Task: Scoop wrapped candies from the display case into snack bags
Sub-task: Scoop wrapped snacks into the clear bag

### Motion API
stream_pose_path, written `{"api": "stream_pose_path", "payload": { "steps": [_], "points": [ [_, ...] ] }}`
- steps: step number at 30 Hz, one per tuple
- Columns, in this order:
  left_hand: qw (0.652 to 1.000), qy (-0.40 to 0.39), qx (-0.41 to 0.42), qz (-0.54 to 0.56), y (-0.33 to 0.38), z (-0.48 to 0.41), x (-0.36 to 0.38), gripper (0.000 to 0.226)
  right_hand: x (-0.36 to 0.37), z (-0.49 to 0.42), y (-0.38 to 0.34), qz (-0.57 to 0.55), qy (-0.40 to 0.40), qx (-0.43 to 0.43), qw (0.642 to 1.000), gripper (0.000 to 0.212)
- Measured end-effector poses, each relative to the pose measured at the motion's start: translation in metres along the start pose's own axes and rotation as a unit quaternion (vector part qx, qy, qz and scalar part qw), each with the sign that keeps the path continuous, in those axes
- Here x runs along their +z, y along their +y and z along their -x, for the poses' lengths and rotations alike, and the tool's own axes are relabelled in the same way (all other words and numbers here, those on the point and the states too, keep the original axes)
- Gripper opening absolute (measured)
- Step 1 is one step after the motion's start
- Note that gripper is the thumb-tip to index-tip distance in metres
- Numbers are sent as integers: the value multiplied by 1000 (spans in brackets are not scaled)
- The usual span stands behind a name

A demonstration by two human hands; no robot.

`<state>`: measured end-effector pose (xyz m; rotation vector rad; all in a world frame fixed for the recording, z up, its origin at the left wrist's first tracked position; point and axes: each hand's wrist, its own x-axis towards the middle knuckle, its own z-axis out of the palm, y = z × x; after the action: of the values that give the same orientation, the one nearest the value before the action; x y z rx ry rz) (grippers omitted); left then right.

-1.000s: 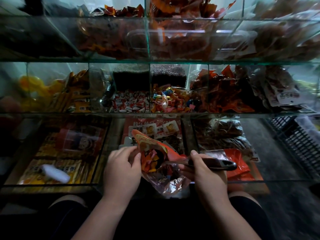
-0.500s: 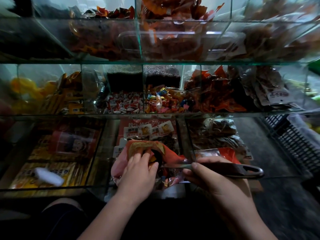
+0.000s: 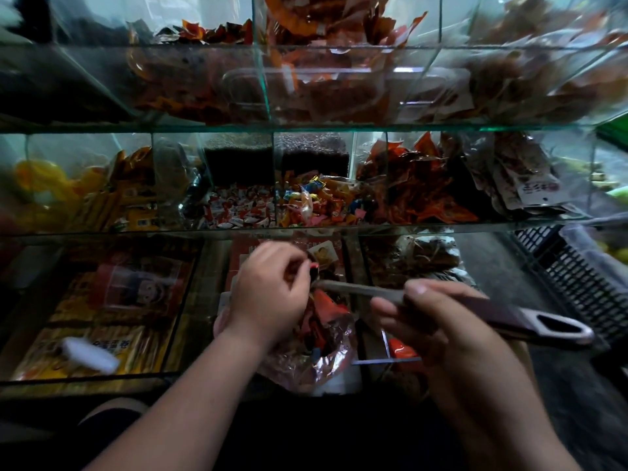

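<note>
Bag (image 3: 319, 355) sits low centre, at 6 o'clock from the mixed candies (image 3: 316, 205) on the middle shelf (image 3: 339, 229) of the case. Left hand (image 3: 268, 294) is at the bag's 10 o'clock, fingers curled and pinching the rim to hold the mouth open. Right hand (image 3: 438, 321) wraps the scoop (image 3: 530, 321) handle, thumb laid on top and fingers curled under. Handle tail points to 4 o'clock, and the shaft runs toward 9 o'clock into the bag mouth. Scoop bowl is hidden behind the left hand, so I can't tell if it's loaded.

My read on handling:
- **Bag:** thin crinkly film, very light and floppy. It would likely collapse if I let the rim go, so I'd hold at the rim, not the belly.
- **Candies:** small and light, with slick wrappers that slide and spill easily. Not fragile.
- **Scoop:** stiff, so a mid-handle grip is fine.

Bag looks part full, judging by wrappers seen through the film.
</note>
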<state>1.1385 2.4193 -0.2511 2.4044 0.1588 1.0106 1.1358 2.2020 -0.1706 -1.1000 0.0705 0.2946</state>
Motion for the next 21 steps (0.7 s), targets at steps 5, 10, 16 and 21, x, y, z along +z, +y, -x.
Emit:
{"api": "stream_pose_path", "payload": {
  "steps": [5,10,16,21],
  "points": [
    [997,60,-14,34,11,-76,9,36,11,-42,-15,-119,28,-3,993,8],
    [962,90,-205,154,1,-97,9,33,37,-100,3,-73,24,-47,996,3],
    [957,7,-267,111,-16,-61,10,16,54,-147,36,422,-91,-313,846,8],
    [973,5,-225,56,-21,-49,1,14,47,-136,30,552,-213,-417,690,25]
  ]
}}
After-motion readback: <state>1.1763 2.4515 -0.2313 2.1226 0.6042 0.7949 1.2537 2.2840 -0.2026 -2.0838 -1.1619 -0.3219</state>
